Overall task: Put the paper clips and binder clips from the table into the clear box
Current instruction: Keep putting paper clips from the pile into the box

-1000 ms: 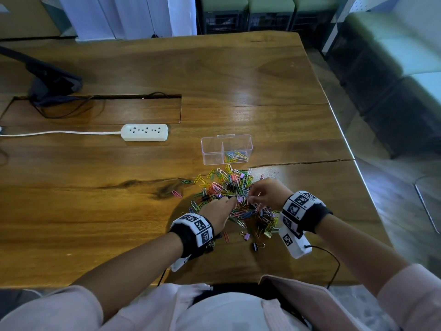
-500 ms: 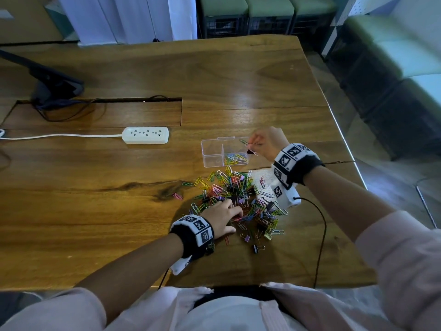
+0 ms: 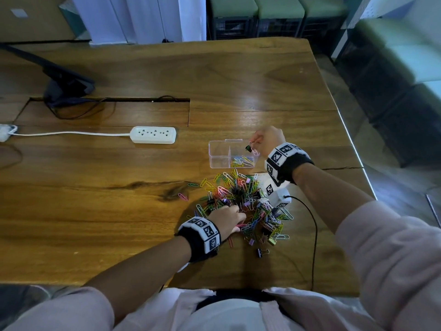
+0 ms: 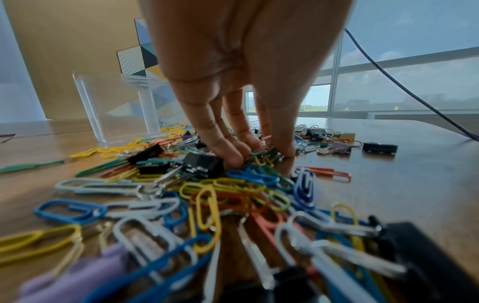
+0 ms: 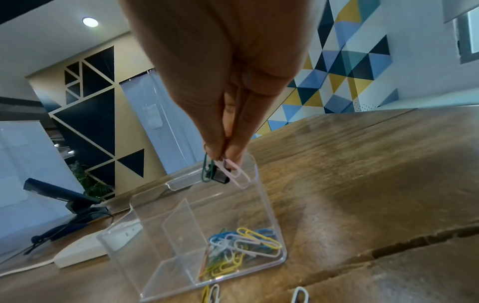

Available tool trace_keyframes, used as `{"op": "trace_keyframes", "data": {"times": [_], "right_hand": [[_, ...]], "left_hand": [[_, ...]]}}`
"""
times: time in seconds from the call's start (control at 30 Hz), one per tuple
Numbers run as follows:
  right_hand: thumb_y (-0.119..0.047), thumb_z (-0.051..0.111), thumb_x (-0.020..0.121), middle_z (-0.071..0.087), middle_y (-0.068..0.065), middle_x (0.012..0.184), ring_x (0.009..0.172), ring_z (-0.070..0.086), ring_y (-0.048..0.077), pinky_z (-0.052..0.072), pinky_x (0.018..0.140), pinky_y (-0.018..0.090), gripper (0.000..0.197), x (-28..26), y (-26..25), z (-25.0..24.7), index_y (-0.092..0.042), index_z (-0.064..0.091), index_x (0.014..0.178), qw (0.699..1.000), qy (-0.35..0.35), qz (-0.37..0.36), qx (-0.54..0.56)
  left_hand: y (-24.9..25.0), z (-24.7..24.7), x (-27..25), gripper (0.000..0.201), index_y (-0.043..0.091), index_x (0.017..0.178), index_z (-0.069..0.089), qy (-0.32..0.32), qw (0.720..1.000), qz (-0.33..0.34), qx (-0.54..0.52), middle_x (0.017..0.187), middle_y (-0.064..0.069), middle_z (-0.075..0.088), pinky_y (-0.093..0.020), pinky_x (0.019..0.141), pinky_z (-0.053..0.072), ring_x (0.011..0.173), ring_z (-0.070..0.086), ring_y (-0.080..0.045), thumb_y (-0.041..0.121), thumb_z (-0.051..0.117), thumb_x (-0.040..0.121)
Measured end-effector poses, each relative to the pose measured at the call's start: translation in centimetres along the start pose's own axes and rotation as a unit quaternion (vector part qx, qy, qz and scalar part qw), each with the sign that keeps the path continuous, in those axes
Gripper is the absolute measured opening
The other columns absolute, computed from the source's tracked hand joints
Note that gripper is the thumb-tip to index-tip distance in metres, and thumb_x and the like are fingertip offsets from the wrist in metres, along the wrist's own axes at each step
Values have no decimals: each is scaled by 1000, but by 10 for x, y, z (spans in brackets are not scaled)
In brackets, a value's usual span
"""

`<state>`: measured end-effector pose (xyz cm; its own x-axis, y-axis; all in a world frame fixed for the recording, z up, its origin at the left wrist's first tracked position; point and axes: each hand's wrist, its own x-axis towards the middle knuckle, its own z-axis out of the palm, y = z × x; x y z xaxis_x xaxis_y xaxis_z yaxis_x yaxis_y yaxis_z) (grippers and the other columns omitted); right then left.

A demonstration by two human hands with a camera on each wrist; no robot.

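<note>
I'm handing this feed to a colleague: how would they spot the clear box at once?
On the wooden table, look just right of the white power strip and beyond the heap of coloured clips. The clear plastic box stands there, see-through, split by a divider, with paper clips only in its right half.

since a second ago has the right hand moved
Yes. The right hand has gone from the clip pile away from the person to above the clear box, where it pinches a few clips over the right compartment.
</note>
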<state>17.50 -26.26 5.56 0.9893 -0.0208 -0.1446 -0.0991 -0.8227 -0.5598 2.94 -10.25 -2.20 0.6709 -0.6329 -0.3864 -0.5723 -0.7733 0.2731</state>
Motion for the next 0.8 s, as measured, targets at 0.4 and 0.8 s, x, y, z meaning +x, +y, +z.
{"op": "trace_keyframes", "data": {"times": [0.4, 0.8], "right_hand": [[-12, 77, 72, 70, -1, 75, 68, 65, 8, 48, 58, 13, 13, -7, 1, -10, -15, 65, 68, 996, 41, 40, 68], [-3, 64, 83, 68, -2, 89, 73, 59, 4, 46, 62, 11, 16, -11, 10, -11, -13, 71, 92, 994, 47, 51, 88]], "left_hand": [[-2, -1, 2, 31, 10, 116, 52, -7, 1000, 5, -15, 109, -9, 53, -33, 83, 47, 99, 56, -25, 30, 55, 93], [0, -1, 0, 31, 7, 116, 50, -6, 1000, 10, 5, 111, -10, 53, -35, 85, 49, 101, 56, -27, 29, 54, 94]]}}
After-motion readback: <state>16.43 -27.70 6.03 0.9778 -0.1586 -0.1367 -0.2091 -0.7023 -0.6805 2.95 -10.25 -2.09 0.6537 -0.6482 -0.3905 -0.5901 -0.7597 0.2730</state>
